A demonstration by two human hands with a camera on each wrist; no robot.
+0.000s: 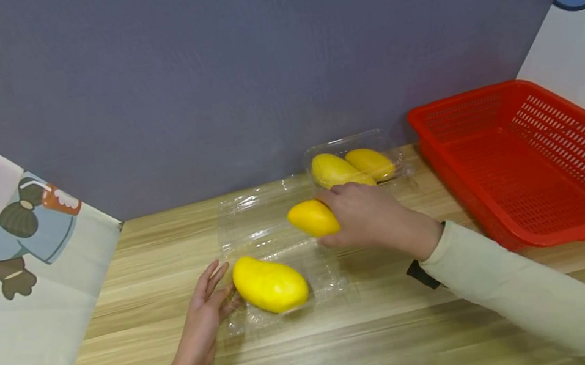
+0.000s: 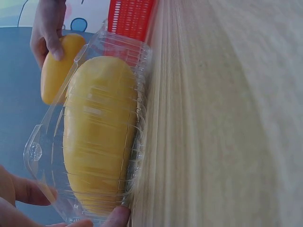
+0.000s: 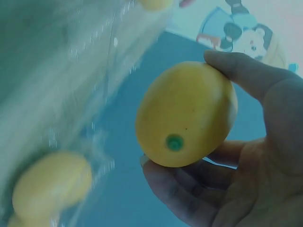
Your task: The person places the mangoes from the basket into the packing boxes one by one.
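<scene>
In the head view, my right hand (image 1: 360, 213) holds a yellow mango (image 1: 312, 218) above the back of an opened clear plastic clamshell box (image 1: 337, 272). The right wrist view shows thumb and fingers around this mango (image 3: 187, 113), its green stem spot facing the camera. Another mango (image 1: 271, 284) lies in the front half of the box. At the box's left end, my left hand (image 1: 204, 311) has its fingers around the plastic edge, close to that mango. Seen from the left wrist, fingertips (image 2: 118, 216) touch the clear wall; the rest of that hand is cut off.
Behind my right hand, a second clear box (image 1: 397, 159) with two mangoes (image 1: 370, 163) stands against the grey-blue back panel (image 1: 203, 95). A red perforated basket (image 1: 539, 162) sits at the right on the wood-grain table (image 1: 138, 314). Cartoon-printed sheets flank both sides.
</scene>
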